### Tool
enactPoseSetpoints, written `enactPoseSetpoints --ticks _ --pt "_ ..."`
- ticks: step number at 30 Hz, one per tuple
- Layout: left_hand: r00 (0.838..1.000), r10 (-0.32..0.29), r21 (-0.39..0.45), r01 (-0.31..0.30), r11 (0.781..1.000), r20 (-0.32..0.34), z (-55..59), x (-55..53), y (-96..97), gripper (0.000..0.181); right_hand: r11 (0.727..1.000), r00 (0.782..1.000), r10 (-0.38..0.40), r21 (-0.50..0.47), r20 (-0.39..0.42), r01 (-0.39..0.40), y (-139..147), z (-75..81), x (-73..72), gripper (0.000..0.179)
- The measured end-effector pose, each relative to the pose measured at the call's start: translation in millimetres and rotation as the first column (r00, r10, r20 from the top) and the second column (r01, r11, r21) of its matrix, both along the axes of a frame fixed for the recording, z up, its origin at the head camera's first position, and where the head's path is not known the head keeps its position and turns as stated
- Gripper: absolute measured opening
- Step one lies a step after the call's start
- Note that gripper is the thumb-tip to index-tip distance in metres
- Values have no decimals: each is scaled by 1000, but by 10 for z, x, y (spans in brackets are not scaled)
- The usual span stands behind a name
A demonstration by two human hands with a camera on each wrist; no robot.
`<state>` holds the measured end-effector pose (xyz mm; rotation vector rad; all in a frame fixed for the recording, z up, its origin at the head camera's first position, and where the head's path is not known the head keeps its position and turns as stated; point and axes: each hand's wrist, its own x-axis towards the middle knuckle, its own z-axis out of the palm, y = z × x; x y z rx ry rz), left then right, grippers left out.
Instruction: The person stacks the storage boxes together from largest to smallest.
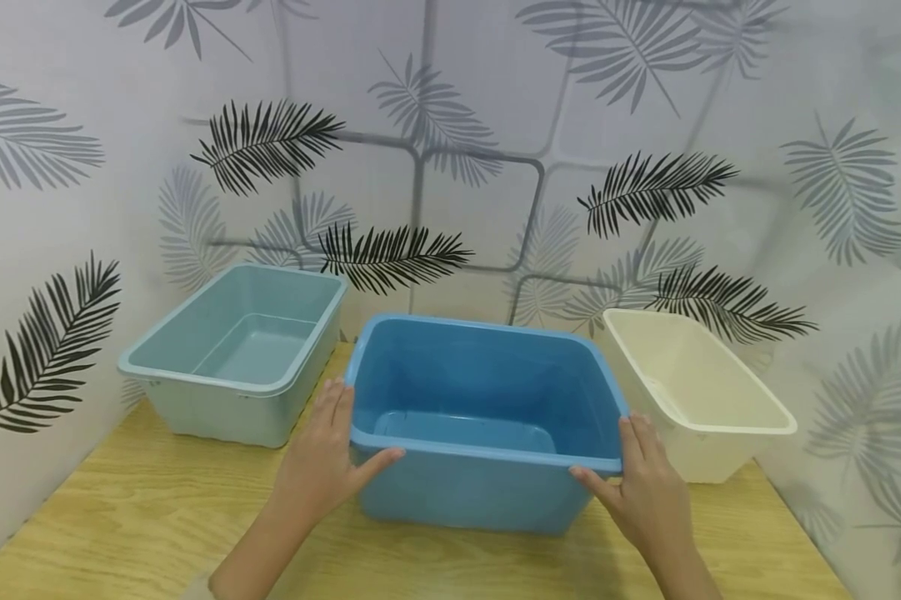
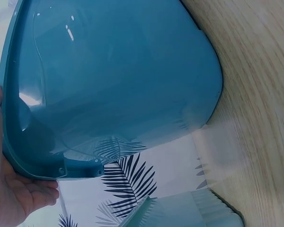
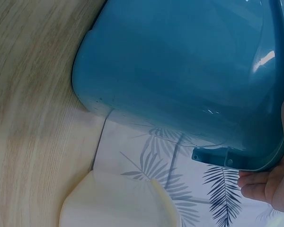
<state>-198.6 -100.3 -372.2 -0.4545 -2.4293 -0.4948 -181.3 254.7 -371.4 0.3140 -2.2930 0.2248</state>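
A deep blue plastic basin [image 1: 480,492] stands on the wood-grain table in the middle of the head view, and nothing shows inside it. My left hand [image 1: 322,454] grips its near left corner, thumb across the front and fingers along the side rim. At the near right corner, my right hand [image 1: 648,483] holds the rim in the same way. The left wrist view has the basin's outer wall [image 2: 123,71] with the left hand [image 2: 14,194] at its rim. In the right wrist view the right hand [image 3: 270,184] is at the rim, partly cut off by the frame.
A pale blue-green basin [image 1: 217,408] stands at the left, and a cream basin [image 1: 690,450] at the right, close beside the blue one. Behind the table [image 1: 157,500] rises a wall [image 1: 480,83] with a leaf pattern.
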Motion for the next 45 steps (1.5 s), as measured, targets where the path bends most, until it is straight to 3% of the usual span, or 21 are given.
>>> enactPoseSetpoints --ticks 9,14,21,27,31,34,36,40,42,45 --pt "997 2 31 -5 1000 78 14 43 -17 99 1000 998 22 -20 54 -21 -24 13 37 96" --pt "995 -7 52 2 999 96 21 46 -17 97 998 993 40 -61 110 -34 -6 17 53 88" --pt "985 -15 61 5 998 170 53 39 -33 99 989 987 90 -127 136 -72 30 5 58 84" --pt "985 -44 88 30 996 167 71 27 -100 94 983 983 131 -147 130 -112 32 23 43 82" --pt "993 -63 67 56 996 101 53 36 -170 89 980 986 157 -135 56 -148 7 49 48 79" --pt "996 -79 42 80 996 -30 20 45 -234 85 969 974 218 -108 -58 -223 -61 75 38 72" --pt "985 -93 34 98 995 -143 -5 41 -279 83 956 951 275 -69 -138 -286 -145 90 29 68" --pt "943 -113 32 129 991 -314 -51 23 -357 79 921 895 376 -12 -240 -390 -364 103 46 59" --pt "929 -114 30 133 991 -353 -68 16 -394 77 907 873 403 -6 -274 -421 -475 101 62 55" --pt "922 -108 21 125 992 -373 -91 5 -449 75 887 852 441 -6 -282 -461 -628 94 91 52"
